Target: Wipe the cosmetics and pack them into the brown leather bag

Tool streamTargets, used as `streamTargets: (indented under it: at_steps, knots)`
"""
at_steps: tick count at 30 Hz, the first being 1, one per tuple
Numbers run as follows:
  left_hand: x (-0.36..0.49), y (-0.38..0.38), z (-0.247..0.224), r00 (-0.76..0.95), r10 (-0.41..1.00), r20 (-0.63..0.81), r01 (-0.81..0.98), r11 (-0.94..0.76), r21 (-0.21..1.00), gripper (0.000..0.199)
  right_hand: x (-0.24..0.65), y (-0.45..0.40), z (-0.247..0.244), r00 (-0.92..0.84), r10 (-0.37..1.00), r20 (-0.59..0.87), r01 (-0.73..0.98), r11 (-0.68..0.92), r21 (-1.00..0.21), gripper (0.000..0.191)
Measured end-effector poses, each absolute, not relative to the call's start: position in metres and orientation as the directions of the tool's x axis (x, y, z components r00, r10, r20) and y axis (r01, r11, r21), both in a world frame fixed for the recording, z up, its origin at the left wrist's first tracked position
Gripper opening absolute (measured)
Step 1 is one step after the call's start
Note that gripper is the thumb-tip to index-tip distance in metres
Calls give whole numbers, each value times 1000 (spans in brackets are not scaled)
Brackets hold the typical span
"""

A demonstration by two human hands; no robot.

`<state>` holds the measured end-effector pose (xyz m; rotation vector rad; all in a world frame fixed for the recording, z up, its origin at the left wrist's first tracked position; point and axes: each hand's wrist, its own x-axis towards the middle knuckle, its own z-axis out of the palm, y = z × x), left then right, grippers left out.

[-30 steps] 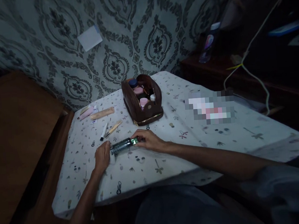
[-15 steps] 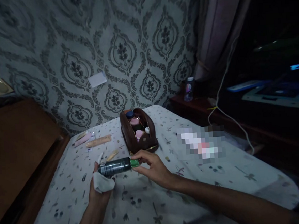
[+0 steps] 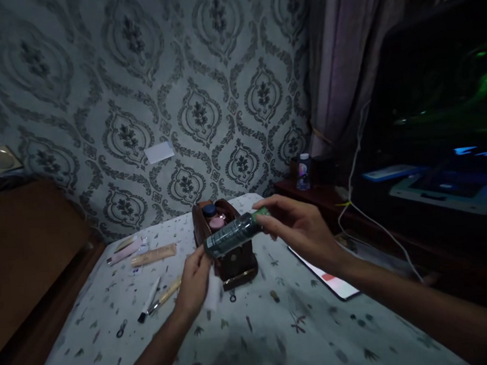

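A dark bottle with a green cap (image 3: 230, 236) is held tilted up to the right, in front of a brown bag (image 3: 236, 266). My right hand (image 3: 303, 228) pinches the green cap end. At the bottle's lower left end is my left hand (image 3: 196, 283), its fingers closed, with a white cloth (image 3: 212, 290) hanging below it. Inside the open bag, a blue lid (image 3: 209, 210) and a pink lid (image 3: 217, 223) show; the bottle hides part of the bag.
Two brushes (image 3: 164, 295) and several tubes (image 3: 153, 255) lie on the patterned sheet (image 3: 255, 343) at left. A lit tablet or phone (image 3: 334, 282) lies at right. Behind are a small bottle (image 3: 303, 173), a white cable (image 3: 392, 244) and a dark screen (image 3: 441, 91).
Both hands have moved up and to the right with the bottle, which now overlaps the bag. The brushes show more fully. The camera view has tilted upward.
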<state>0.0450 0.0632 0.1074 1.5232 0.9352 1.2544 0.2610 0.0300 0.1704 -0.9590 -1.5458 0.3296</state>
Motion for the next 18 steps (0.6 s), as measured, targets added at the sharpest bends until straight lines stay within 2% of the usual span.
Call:
streamTargets:
  at_steps: [1,2,3,5,7,9,12,18]
  knots:
    - [45,67,110,260,872,416,247,-476,844,21,266,33,175,84,704,706,413,620,-667,19]
    - [45,69,113,359,786,503,458,-618,639,23,270,36,180,94,682,725,442,624,-645,19]
    - [46,71,116,459,713,531,602,-689,405,26,274,38,184,98,666,739,465,626,-626,19]
    - [49,73,121,600,649,468,719,-694,41,30,280,42,190,97,652,752,500,621,-604,21]
    - [53,76,125,655,659,371,745,-647,-166,32,284,44,195,88,652,753,528,611,-590,22]
    - [55,79,127,669,684,291,743,-613,-268,34,287,45,198,79,650,755,556,600,-575,22]
    - [52,86,125,689,694,207,717,-611,-337,36,292,47,200,66,643,763,582,596,-553,22]
    - [37,96,108,735,650,192,650,-595,-473,51,296,63,195,68,654,753,572,593,-567,21]
